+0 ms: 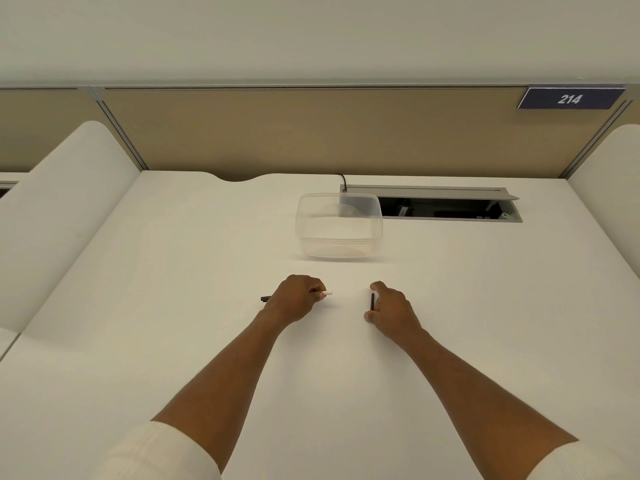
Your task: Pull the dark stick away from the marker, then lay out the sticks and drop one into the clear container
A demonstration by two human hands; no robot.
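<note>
My left hand point(294, 297) rests low on the white desk point(173, 306) with its fingers curled round a thin pen point(327, 292). The pen's white end pokes out to the right and its black end shows to the left of the hand. My right hand point(389, 308) lies about a hand's width to the right and pinches a short black cap point(372, 301) that stands nearly upright between thumb and fingers. A clear, empty plastic container point(337, 226) sits on the desk just beyond both hands.
An open cable hatch point(446, 206) with a grey lid is sunk into the desk at the back right, with a black cable point(341, 178) running into it. Tan partition panels point(311, 133) close the back; white side dividers point(69, 185) flank the desk. A "214" sign point(569, 98) hangs upper right.
</note>
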